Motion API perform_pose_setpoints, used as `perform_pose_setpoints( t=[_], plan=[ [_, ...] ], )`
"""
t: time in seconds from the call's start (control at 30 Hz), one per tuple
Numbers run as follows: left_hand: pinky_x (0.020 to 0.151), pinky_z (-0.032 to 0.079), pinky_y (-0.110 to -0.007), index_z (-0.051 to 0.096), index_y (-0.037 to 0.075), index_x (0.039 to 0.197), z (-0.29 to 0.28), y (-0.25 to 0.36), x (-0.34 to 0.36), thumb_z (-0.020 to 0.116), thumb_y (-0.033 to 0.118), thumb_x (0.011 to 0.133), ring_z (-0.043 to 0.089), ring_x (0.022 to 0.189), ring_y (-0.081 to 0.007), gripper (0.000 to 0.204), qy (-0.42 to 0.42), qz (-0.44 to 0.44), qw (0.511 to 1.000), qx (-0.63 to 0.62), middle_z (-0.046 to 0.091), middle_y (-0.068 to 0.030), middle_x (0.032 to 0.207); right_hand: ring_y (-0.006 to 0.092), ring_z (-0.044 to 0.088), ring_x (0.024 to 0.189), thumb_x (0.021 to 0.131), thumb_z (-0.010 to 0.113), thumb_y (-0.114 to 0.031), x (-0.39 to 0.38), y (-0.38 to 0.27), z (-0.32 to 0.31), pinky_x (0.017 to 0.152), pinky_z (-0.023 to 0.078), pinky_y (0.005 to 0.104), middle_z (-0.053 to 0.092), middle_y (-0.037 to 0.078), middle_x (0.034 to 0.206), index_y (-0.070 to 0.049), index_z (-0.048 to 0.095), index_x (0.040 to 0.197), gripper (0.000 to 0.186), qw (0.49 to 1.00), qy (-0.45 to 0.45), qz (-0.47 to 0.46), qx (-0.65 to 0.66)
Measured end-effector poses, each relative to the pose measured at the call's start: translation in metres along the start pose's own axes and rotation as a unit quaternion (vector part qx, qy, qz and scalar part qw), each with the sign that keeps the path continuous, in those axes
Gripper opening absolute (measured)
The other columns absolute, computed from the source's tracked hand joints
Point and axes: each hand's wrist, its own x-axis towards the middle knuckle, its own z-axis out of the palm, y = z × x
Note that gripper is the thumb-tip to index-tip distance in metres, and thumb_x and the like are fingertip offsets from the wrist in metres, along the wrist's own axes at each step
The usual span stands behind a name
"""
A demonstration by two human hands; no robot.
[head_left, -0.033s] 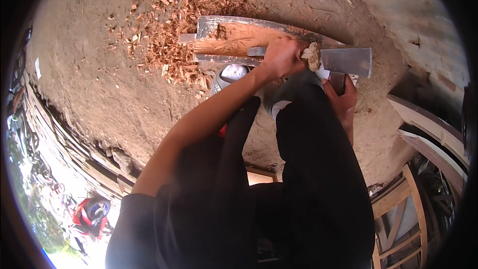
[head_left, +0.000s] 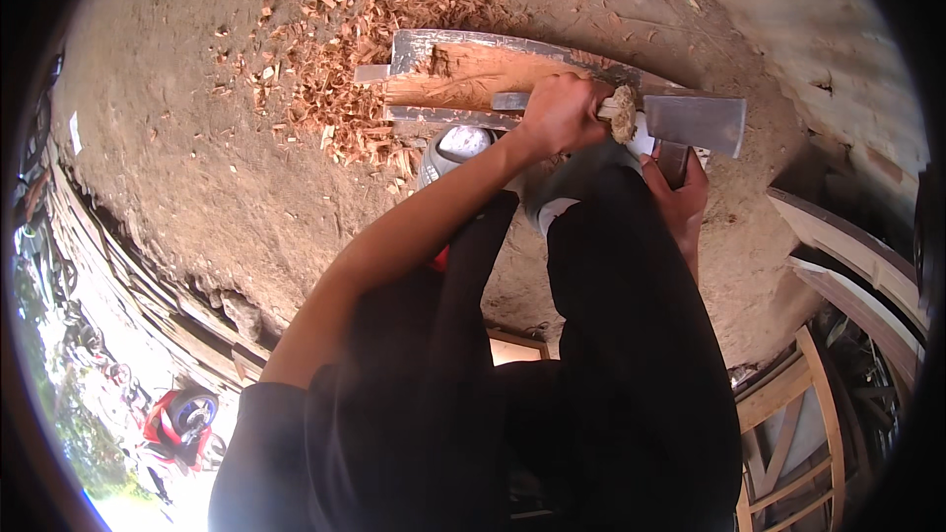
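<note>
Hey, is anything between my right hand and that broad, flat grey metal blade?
Yes: a dark brown, straight-edged block, held between the thumb and fingers of your right hand, lies between that hand and the lower edge of the blade. I can't tell whether block and blade touch.

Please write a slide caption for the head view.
Left hand gripping a wooden handle over a workpiece, shavings scattered alongside.

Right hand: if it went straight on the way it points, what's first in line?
Likely the broad metal blade, just beyond the dark block the right hand grips; depth is unclear here, so it might pass underneath.
</note>
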Motion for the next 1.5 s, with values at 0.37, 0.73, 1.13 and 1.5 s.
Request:
perform_pose_setpoints(
  t=[0.37,0.73,1.13,1.5],
  plan=[
    [0.064,0.051,-0.05,0.064,0.008,0.079,-0.006,0.002,-0.006,0.07,0.019,0.064,0.067,0.072,-0.0389,0.019,-0.006,-0.004,1.0,-0.006,0.066,-0.0157,0.068,0.0076,0.059,0.079,0.087,0.076,-0.013,-0.007,0.012,0.006,0.074,0.05,0.0265,0.066,0.001,0.086,-0.003,0.065,0.099,0.02,1.0,-0.009,0.013,0.019],
    [0.062,0.05,-0.049,0.065,0.01,0.086,-0.005,-0.016,-0.015,0.072,0.023,0.067,0.067,0.072,-0.0378,0.024,-0.017,0.002,0.999,0.04,0.066,-0.0155,0.069,0.0109,0.061,0.076,0.087,0.077,-0.015,0.0,0.011,0.004,0.072,0.05,0.0287,0.067,0.004,0.084,-0.003,0.064,0.1,0.022,0.996,-0.072,0.01,-0.049],
    [0.064,0.052,-0.046,0.062,0.016,0.118,0.006,-0.007,-0.024,0.079,0.028,0.071,0.07,0.079,-0.0326,0.051,-0.031,0.103,0.992,0.068,0.071,-0.009,0.084,0.0069,0.049,0.061,0.1,0.063,-0.029,-0.007,-0.011,-0.006,0.055,0.037,0.0233,0.053,-0.002,0.067,-0.004,0.061,0.1,0.026,0.989,-0.051,0.039,0.13],
    [0.062,0.05,-0.047,0.062,0.015,0.104,0.001,-0.008,-0.017,0.077,0.023,0.071,0.068,0.073,-0.0342,0.038,0.076,0.075,0.994,-0.001,0.067,-0.0105,0.075,0.0077,0.047,0.066,0.103,0.058,-0.033,-0.017,-0.003,0.004,0.059,0.037,0.0249,0.054,0.0,0.075,-0.002,0.06,0.102,0.031,0.994,-0.038,0.006,0.102]
  ],
)
